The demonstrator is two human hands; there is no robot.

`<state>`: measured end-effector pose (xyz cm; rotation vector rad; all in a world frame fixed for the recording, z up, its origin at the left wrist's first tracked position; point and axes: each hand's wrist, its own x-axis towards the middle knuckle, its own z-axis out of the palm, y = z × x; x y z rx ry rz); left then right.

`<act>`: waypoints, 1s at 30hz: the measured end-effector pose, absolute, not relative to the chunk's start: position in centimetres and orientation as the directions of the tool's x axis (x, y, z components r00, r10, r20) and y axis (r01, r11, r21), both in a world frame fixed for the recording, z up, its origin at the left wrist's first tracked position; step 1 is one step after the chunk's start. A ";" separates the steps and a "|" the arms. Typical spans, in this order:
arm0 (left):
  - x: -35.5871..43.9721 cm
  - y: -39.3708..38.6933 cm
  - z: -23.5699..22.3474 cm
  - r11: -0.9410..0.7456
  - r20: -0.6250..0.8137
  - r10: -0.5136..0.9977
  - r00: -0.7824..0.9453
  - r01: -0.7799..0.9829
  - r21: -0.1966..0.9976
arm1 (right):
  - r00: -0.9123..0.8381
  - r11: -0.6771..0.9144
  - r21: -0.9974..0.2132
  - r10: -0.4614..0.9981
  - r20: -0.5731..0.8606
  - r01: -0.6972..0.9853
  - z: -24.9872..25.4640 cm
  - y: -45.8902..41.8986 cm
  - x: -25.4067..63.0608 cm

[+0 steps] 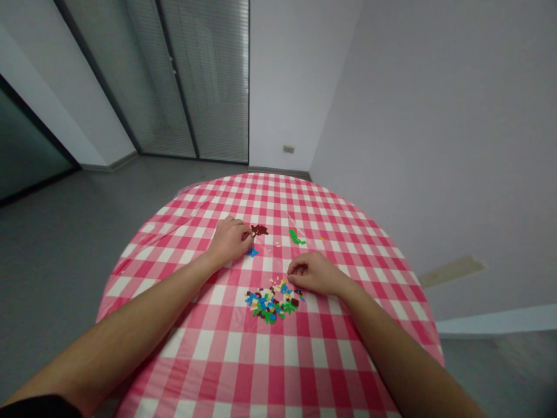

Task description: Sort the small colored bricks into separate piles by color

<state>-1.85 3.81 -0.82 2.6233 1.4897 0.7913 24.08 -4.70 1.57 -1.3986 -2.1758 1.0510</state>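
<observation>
On the checked tablecloth lies a mixed pile of small plastic building bricks [270, 306] in blue, green, yellow, brown and cream. My right hand [317, 274] is at the pile's upper right edge, thumb and fingers pinched together; whatever is between the tips is too small to make out. Farther off, my left hand [233, 239] has its fingers curled beside a group of brown bricks [260, 230], and anything in its fingertips is hidden. Just below those fingers sit a few blue bricks [252, 252]. A group of green bricks [296, 237] lies beyond my right hand.
A red-and-white checked cloth [278, 360] covers the round table. Some cream pieces [277, 244] lie between the groups, and an orange piece [322, 238] is right of the green ones. A wall [435, 145] rises close on the right; glass doors [204, 81] stand behind.
</observation>
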 end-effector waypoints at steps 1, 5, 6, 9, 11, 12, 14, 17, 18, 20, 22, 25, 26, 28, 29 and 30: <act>-1.9 3.7 -0.7 -0.546 0.423 0.807 0.413 0.795 0.265 | -0.404 0.194 -0.779 0.911 -0.083 0.596 1.5 -4.7 24.0; -1.6 2.5 -0.1 -0.704 0.509 0.688 0.517 0.646 0.295 | -0.254 0.085 -0.933 0.967 -0.007 0.350 1.1 -4.5 23.2; -1.4 2.0 0.0 -0.767 0.543 0.624 0.561 0.572 0.291 | -0.234 0.064 -0.961 0.972 -0.001 0.270 1.0 -4.5 22.9; -0.4 0.5 0.1 -0.889 0.623 0.445 0.644 0.405 0.216 | -0.239 0.003 -0.997 0.971 -0.017 0.080 0.3 -4.5 22.2; 0.2 -0.4 0.1 -0.925 0.623 0.366 0.692 0.343 0.162 | -0.271 -0.021 -0.999 0.962 -0.032 0.043 -0.1 -4.6 21.9; 0.4 -0.6 0.1 -0.935 0.614 0.342 0.711 0.321 0.149 | -0.281 -0.022 -0.999 0.959 -0.035 0.049 -0.3 -4.6 21.8; 0.6 -0.9 0.0 -0.946 0.592 0.318 0.741 0.289 0.146 | -0.280 -0.003 -0.997 0.960 -0.026 0.083 -0.5 -4.7 21.7; 0.7 -0.8 -0.1 -0.952 0.586 0.303 0.752 0.259 0.161 | -0.277 0.033 -0.992 0.961 -0.002 0.124 -0.5 -4.9 21.7; 0.6 -0.8 -0.2 -0.951 0.585 0.307 0.750 0.257 0.170 | -0.283 0.036 -0.992 0.959 0.000 0.121 -0.5 -4.9 21.7; 0.6 -0.7 -0.2 -0.946 0.586 0.323 0.743 0.265 0.186 | -0.298 0.033 -0.995 0.955 0.003 0.095 -0.4 -4.9 21.6; 0.6 -0.7 -0.2 -0.937 0.582 0.349 0.734 0.286 0.200 | -0.302 0.027 -0.997 0.953 0.006 0.066 -0.5 -4.9 21.6; 0.7 -0.9 -0.1 -0.923 0.581 0.385 0.717 0.311 0.227 | -0.282 0.020 -0.999 0.959 0.005 0.047 -0.8 -4.7 21.6; 0.7 -1.0 -0.1 -0.919 0.581 0.393 0.713 0.315 0.236 | -0.274 0.020 -0.999 0.962 0.007 0.044 -0.9 -4.7 21.6; 0.8 -1.1 0.0 -0.916 0.577 0.400 0.712 0.318 0.243 | -0.268 0.023 -0.999 0.963 0.011 0.040 -1.1 -4.6 21.5; 0.8 -1.1 0.0 -0.915 0.574 0.403 0.713 0.320 0.244 | -0.272 0.020 -0.999 0.962 0.010 0.035 -1.1 -4.6 21.5; 0.7 -1.1 0.0 -0.912 0.568 0.410 0.713 0.327 0.248 | -0.276 0.015 -0.999 0.961 0.006 0.029 -1.2 -4.6 21.5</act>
